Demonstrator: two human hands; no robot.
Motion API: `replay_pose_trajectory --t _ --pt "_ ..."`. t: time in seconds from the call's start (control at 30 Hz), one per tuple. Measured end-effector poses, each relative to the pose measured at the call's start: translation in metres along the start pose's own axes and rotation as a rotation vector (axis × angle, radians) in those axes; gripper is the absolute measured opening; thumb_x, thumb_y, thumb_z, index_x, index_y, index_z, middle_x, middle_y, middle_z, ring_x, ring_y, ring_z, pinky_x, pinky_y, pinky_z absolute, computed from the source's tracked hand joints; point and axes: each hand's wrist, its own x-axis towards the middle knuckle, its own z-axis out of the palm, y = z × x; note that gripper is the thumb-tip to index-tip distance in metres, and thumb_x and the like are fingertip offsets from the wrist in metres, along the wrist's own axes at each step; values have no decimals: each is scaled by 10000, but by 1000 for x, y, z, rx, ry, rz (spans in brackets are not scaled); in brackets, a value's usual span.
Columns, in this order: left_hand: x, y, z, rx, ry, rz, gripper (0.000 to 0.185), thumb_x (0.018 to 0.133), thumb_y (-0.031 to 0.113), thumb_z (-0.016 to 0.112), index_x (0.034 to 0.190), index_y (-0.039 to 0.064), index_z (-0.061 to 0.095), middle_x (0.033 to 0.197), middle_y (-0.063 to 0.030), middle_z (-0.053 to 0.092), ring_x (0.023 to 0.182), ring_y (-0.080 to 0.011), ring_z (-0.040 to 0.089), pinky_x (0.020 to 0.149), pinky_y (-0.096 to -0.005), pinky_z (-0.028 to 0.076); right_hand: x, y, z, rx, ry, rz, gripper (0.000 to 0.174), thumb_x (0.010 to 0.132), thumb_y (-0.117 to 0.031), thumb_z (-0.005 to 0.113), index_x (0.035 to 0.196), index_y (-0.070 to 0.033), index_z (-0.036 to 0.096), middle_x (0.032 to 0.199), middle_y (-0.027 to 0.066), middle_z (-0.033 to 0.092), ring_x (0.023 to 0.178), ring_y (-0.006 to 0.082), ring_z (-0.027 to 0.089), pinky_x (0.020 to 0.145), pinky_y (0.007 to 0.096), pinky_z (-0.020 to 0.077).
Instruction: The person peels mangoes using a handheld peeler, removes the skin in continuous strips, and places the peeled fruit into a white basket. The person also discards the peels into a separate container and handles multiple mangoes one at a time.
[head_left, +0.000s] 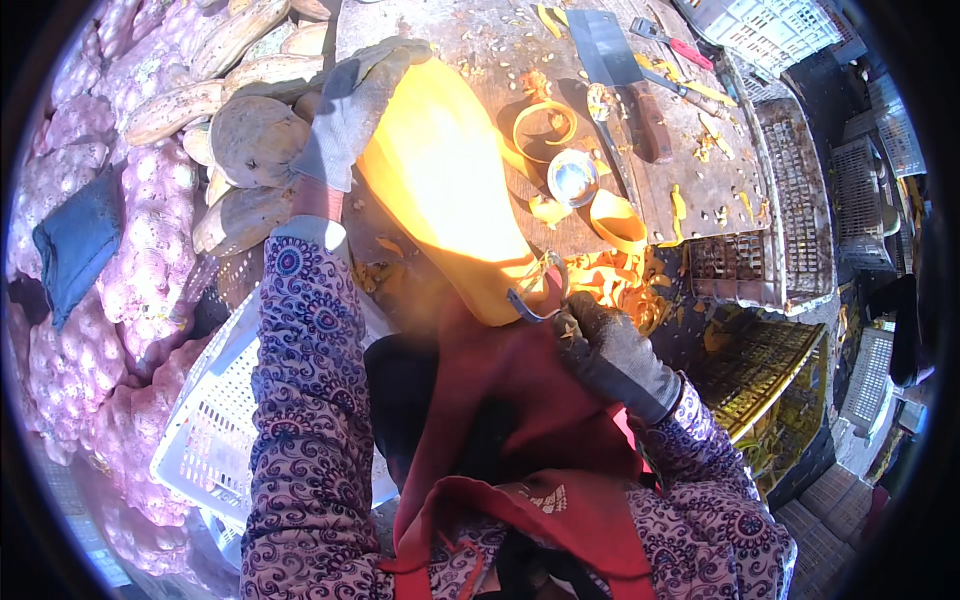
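Note:
My gloved left hand (360, 105) presses on the far end of a large peeled orange squash (442, 180), which leans from the wooden board (472, 37) towards my red apron. In my gloved right hand (607, 337) is a peeler with a curved metal blade (529, 304), at the squash's near end. Curls of orange peel (626, 289) lie in a heap beside it. On the board are a cleaver (604, 49), a metal spoon (607, 120), a peeler with a red handle (686, 52), a knife (686, 90) and a shiny round metal item (572, 178).
Unpeeled squashes (259, 142) are piled at the left, next to net sacks of round produce (150, 225). A white plastic crate (225, 442) stands by my left arm. Dirty crates (799, 202) and a yellow crate (772, 382) stand at the right.

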Motion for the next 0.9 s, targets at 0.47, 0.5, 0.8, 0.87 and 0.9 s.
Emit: replay_pose_trajectory --t 0.47,0.5,0.8,0.87,0.9 --pt "3 -17 15 -355 164 19 442 876 66 597 1303 121 496 1173 -75 570 1080 -216 571 904 -285 505 201 -7 -43 14 -377 -12 609 954 -564 392 1213 -35 546 904 39 543 784 101 498 657 264 459" --pt "1 -18 16 -228 179 79 440 879 65 598 1303 120 497 1169 -72 573 1078 -215 572 904 -283 507 197 -8 -41 -31 -371 2 600 955 -558 399 1201 -32 548 895 44 545 780 106 511 650 266 463" --pt "21 -3 -3 -390 91 171 223 878 75 617 1098 52 648 1100 -62 633 978 -162 599 844 -242 490 129 1 -20 -333 -196 -61 482 959 -429 381 1037 0 585 882 251 639 894 415 620 788 445 491" --pt "22 11 -12 -990 0 -98 212 887 81 613 1093 45 650 1083 -58 648 947 -139 603 831 -231 484 102 7 -16 -373 -207 2 410 967 -376 409 1063 -15 576 854 214 632 872 366 623 781 425 484" --pt "21 18 -16 -1022 -6 -148 212 887 81 613 1093 44 650 1082 -58 648 947 -138 602 830 -231 483 83 9 -14 -366 -238 130 350 973 -327 443 1089 -25 574 825 175 629 844 314 629 752 399 481"
